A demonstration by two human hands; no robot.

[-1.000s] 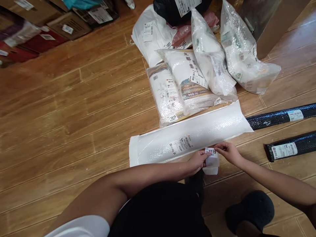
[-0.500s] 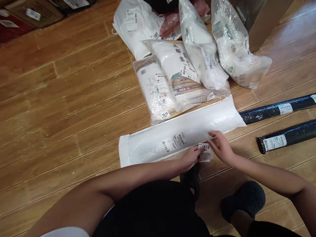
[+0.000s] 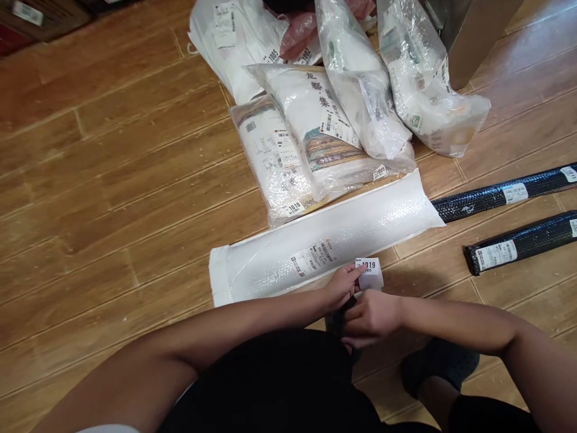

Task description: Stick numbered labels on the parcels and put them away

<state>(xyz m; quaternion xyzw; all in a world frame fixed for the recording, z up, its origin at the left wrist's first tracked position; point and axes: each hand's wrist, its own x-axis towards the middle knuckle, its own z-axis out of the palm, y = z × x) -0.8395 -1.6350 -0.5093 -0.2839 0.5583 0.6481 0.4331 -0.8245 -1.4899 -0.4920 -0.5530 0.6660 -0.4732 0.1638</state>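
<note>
My left hand pinches a small sheet with a sticker label printed "1019". Just below it, my right hand has its fingers curled in close to the left fingertips; whatever they may hold is hidden. Both hands are above the near edge of a long white bubble mailer, which lies flat on the floor and bears a printed shipping label.
Past the mailer lie plastic-wrapped bags with numbered stickers. Two long black bubble-wrapped parcels extend off to the right. A cardboard box stands at the upper right, and more boxes at the upper left. My shoe is below.
My right hand has moved from the mailer's near edge down and left, below the sticker sheet, and its fingers have curled in. My left hand still holds the sheet. The view has shifted slightly.
</note>
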